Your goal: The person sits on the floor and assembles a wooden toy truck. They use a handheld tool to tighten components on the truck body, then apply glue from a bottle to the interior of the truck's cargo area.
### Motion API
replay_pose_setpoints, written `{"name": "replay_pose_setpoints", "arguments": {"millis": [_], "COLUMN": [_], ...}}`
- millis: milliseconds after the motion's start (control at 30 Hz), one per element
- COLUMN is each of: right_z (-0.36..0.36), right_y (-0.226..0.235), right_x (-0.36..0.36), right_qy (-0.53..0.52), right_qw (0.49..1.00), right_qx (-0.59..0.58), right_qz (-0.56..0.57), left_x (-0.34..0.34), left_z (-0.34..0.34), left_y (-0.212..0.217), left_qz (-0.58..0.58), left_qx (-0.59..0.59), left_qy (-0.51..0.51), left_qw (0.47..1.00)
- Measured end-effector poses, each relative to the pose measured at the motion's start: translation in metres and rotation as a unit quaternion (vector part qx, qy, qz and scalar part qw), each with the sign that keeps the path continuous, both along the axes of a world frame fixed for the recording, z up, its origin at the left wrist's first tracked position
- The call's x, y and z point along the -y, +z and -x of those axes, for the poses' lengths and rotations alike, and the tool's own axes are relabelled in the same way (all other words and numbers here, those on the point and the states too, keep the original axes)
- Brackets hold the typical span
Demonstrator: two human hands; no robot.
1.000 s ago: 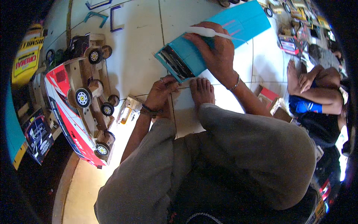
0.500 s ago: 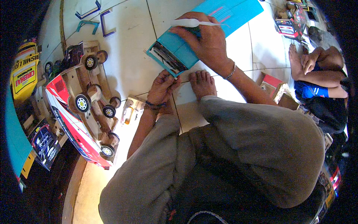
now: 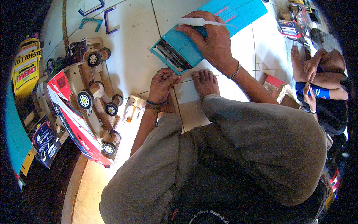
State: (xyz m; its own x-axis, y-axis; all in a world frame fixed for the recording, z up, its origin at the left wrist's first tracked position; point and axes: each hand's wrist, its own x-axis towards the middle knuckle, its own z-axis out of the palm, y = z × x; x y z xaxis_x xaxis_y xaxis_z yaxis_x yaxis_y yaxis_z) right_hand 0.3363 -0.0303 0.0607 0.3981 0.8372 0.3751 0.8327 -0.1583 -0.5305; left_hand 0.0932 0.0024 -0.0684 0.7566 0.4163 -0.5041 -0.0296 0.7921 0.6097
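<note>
A long teal box-shaped toy body (image 3: 246,13) lies on the floor ahead of me, its open end toward me. A thin teal frame (image 3: 164,61) rims that end, with dark strips visible inside. My left hand (image 3: 162,84) is closed, thumb and fingers pinching the frame's near corner. Across the top of the box, my right hand (image 3: 214,41) is closed around a white squeeze bottle (image 3: 195,21) with a long thin tip pointing right. Part of the bottle is hidden by the fingers.
At left, a red-and-white wooden toy truck (image 3: 74,115) lies on its side, wheels showing. Angled purple and teal strips (image 3: 106,20) lie beyond it. A small wooden box with a red panel (image 3: 274,82) stands at right, near another person's legs (image 3: 324,74).
The frame sits closer against the box end, and my left hand is still at its corner. The whole view has shifted slightly. The other person's hands have lifted from their foot and come together.
</note>
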Motion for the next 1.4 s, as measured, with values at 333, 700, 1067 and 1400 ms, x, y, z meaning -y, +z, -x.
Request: {"name": "replay_pose_setpoints", "arguments": {"millis": [333, 700, 1067, 1400], "right_z": [0.000, -0.013, -0.064, -0.082], "right_y": [0.000, 0.037, 0.083, 0.059], "right_x": [0.000, 0.002, -0.045, -0.075], "right_qy": [-0.018, 0.033, 0.194, 0.204], "right_qw": [1.000, 0.943, 0.897, 0.854], "right_qx": [-0.020, -0.318, -0.291, -0.380], "right_qz": [0.007, 0.088, 0.271, 0.289], "left_x": [0.004, -0.004, -0.060, -0.076], "left_z": [0.000, -0.002, -0.026, -0.012], "left_y": [0.000, -0.005, 0.047, 0.064], "left_qz": [-0.026, 0.145, 0.017, -0.267], "left_qx": [-0.018, 0.073, -0.068, -0.089], "left_qy": [-0.007, -0.021, 0.084, -0.049], "left_qw": [0.999, 0.986, 0.994, 0.958]}}
